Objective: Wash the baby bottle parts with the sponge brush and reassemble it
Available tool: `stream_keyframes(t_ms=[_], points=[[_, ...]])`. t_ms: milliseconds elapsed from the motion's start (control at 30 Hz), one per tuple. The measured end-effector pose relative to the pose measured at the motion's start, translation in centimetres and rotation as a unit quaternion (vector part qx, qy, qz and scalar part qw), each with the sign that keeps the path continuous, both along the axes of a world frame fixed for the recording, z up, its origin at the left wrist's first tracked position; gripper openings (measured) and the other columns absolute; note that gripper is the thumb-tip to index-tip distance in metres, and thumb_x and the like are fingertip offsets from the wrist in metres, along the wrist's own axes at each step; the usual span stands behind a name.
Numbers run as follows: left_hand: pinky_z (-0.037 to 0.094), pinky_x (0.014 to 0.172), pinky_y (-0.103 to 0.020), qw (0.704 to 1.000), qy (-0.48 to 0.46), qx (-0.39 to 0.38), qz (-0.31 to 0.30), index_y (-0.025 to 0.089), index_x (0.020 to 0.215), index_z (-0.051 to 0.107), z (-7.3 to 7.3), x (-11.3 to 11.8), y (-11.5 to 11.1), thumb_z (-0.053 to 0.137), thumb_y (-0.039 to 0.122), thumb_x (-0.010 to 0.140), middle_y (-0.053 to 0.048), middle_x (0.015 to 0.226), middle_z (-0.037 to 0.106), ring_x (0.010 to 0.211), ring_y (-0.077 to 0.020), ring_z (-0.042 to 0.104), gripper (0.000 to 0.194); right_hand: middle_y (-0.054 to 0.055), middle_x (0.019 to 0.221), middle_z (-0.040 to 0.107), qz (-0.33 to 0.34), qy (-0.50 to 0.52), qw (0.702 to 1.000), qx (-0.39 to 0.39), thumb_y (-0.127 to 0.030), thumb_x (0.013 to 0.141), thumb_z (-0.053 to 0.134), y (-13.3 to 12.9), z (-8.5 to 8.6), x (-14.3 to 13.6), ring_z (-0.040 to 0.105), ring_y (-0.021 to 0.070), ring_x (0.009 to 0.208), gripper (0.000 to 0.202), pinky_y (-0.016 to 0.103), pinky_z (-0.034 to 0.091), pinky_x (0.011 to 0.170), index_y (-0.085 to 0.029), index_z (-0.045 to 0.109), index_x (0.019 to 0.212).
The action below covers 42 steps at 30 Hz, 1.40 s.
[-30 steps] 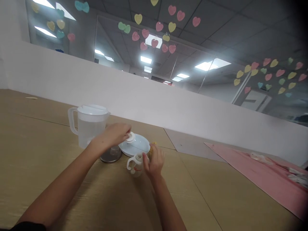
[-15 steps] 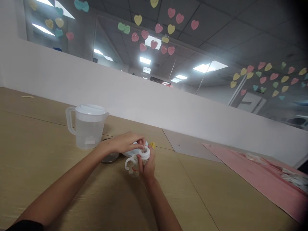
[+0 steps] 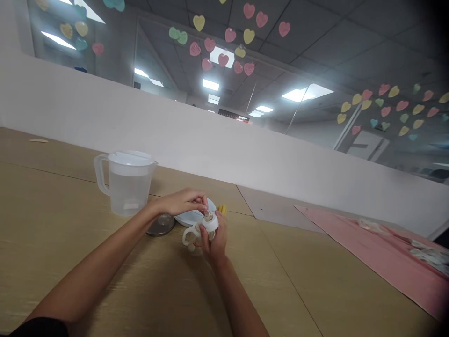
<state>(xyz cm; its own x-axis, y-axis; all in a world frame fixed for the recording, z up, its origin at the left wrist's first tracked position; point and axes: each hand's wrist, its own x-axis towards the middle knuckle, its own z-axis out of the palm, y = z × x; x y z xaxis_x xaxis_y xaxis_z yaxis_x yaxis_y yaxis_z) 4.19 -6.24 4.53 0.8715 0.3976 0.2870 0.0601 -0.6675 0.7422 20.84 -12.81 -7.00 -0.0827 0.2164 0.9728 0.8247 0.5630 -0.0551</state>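
Pointing upward, the clear tip [image 3: 208, 216] is pinched by left grip [image 3: 184, 201], its white ring [image 3: 211, 223] by right grip [image 3: 216, 239].

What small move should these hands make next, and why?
Perhaps the left hand should gently pull the clear tip upward while the right hand keeps the white ring steady. The tip stands up from the ring's opening, the left hand seems to pinch it from above, and the right hand grips the ring at its side.

L fingers [image 3: 201, 199] pinched, R fingers [image 3: 222, 225] curled
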Motion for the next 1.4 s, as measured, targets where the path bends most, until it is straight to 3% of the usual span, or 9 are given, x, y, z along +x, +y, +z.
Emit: stream_keyframes(t_ms=[467,600,733,867,1100,1400], points=[[0.045,0.08,-0.027,0.989,-0.052,-0.129,-0.046,0.014,0.084,0.057,-0.7,0.2,0.6,0.06,0.033,0.083,-0.005,0.09,0.067,0.088,-0.0137,0.061,0.02,0.018,0.112,0.053,0.006,-0.013,0.999,0.037,-0.026,0.088,0.05,-0.5,0.5,-0.2,0.053,0.0275,0.107,0.052,0.048,0.051,0.083,-0.012,0.031,0.135],[0.045,0.082,-0.028,0.995,-0.049,-0.082,-0.042,0.015,0.095,0.057,-0.1,0.3,-0.2,0.058,0.036,0.084,-0.006,0.099,0.066,0.093,-0.0146,0.06,0.023,0.017,0.112,0.052,-0.01,0.008,0.999,0.044,-0.023,0.087,0.051,-0.4,0.7,-0.3,0.053,0.0273,0.107,0.053,0.047,0.051,0.082,-0.012,0.03,0.135],[0.043,0.088,-0.029,0.999,-0.018,0.017,-0.02,0.02,0.115,0.056,0.6,0.4,-1.5,0.064,0.037,0.079,-0.005,0.107,0.064,0.101,-0.017,0.058,0.041,0.018,0.113,0.05,-0.028,0.013,0.998,0.05,-0.024,0.088,0.05,-0.2,0.7,-0.3,0.052,0.0281,0.108,0.056,0.048,0.051,0.081,-0.012,0.026,0.137],[0.041,0.088,-0.028,0.993,0.013,0.115,0.017,0.021,0.105,0.063,0.9,0.6,-2.2,0.072,0.038,0.069,-0.004,0.105,0.064,0.1,-0.0193,0.056,0.041,0.018,0.113,0.05,-0.03,0.002,0.998,0.058,-0.024,0.089,0.046,-0.1,0.6,-0.2,0.052,0.0281,0.107,0.054,0.048,0.052,0.081,-0.012,0.025,0.137],[0.041,0.081,-0.027,0.983,0.038,0.17,0.063,0.02,0.095,0.061,0.9,0.9,-2.6,0.069,0.039,0.071,-0.002,0.099,0.064,0.094,-0.0185,0.057,0.032,0.019,0.113,0.049,-0.041,-0.001,0.998,0.054,-0.024,0.089,0.046,0.1,0.3,0.2,0.052,0.0286,0.108,0.056,0.047,0.052,0.08,-0.011,0.023,0.138],[0.043,0.072,-0.024,0.984,0.051,0.167,0.046,0.019,0.091,0.057,1.1,0.9,-3.3,0.062,0.042,0.078,-0.003,0.097,0.065,0.086,-0.0168,0.062,0.027,0.018,0.112,0.05,-0.051,-0.004,0.997,0.059,-0.025,0.087,0.047,0.2,0.4,0.4,0.054,0.0283,0.105,0.057,0.047,0.052,0.079,-0.012,0.023,0.138]])
